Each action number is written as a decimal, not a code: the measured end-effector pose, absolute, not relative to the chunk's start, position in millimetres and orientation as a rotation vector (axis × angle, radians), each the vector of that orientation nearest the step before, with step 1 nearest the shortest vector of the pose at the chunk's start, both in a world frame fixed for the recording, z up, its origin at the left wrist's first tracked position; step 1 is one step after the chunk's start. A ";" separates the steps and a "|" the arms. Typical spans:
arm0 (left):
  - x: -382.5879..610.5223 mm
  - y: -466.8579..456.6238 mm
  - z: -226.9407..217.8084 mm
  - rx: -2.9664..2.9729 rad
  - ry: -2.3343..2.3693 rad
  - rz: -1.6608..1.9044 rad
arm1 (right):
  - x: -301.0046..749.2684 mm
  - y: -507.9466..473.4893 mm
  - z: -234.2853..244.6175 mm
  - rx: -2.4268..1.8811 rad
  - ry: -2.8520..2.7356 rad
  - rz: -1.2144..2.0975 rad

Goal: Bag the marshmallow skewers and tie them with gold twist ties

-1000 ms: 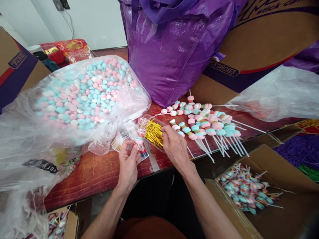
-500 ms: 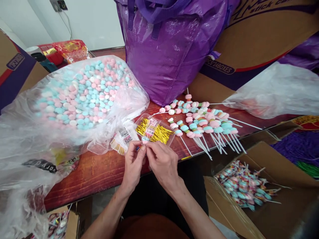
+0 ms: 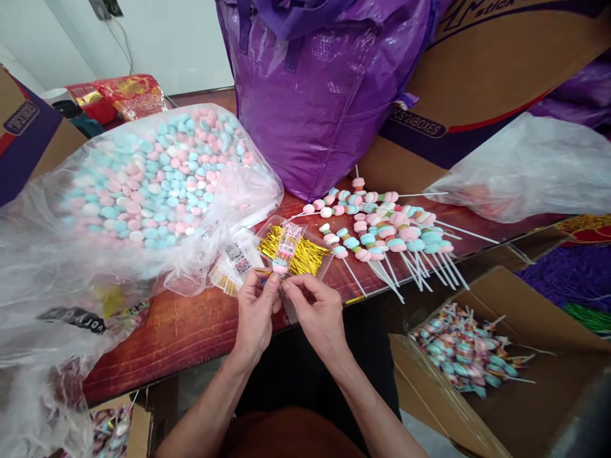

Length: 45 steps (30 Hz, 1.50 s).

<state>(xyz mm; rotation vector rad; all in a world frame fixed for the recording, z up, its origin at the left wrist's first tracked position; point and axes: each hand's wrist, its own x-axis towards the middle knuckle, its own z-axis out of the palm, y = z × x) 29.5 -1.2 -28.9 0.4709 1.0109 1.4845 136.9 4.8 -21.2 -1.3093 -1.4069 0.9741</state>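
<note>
A marshmallow stick in a clear labelled wrapper [image 3: 286, 249] points away from me over the tray of ties. My left hand [image 3: 258, 306] is closed on its lower end, thumb against forefinger. A thin gold twist tie [image 3: 262, 273] shows at the left fingertips, at the wrapper's neck. My right hand [image 3: 316, 308] pinches at the same neck, apparently on the tie's other end; its fingertips hide the detail. Just beyond lie a clear tray [image 3: 327, 262] of loose gold twist ties [image 3: 308, 256] and flat printed wrappers [image 3: 236, 257].
Unwrapped marshmallow sticks [image 3: 391, 235] lie to the right. A large clear bag of pastel marshmallows [image 3: 167, 178] fills the left. Behind stands a purple bag [image 3: 315, 95]. Below the table edge at right, an open carton [image 3: 548, 394] holds wrapped sticks [image 3: 470, 350].
The fingertips have shifted at the wrapper's neck, and the right hand has opened out slightly from the left. More of the wrapped stick and a gold tie end now show.
</note>
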 end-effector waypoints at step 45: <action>15.6 2.7 -10.9 -0.029 0.795 1.074 | 158.5 -5.2 -16.4 -1.102 -1.741 0.595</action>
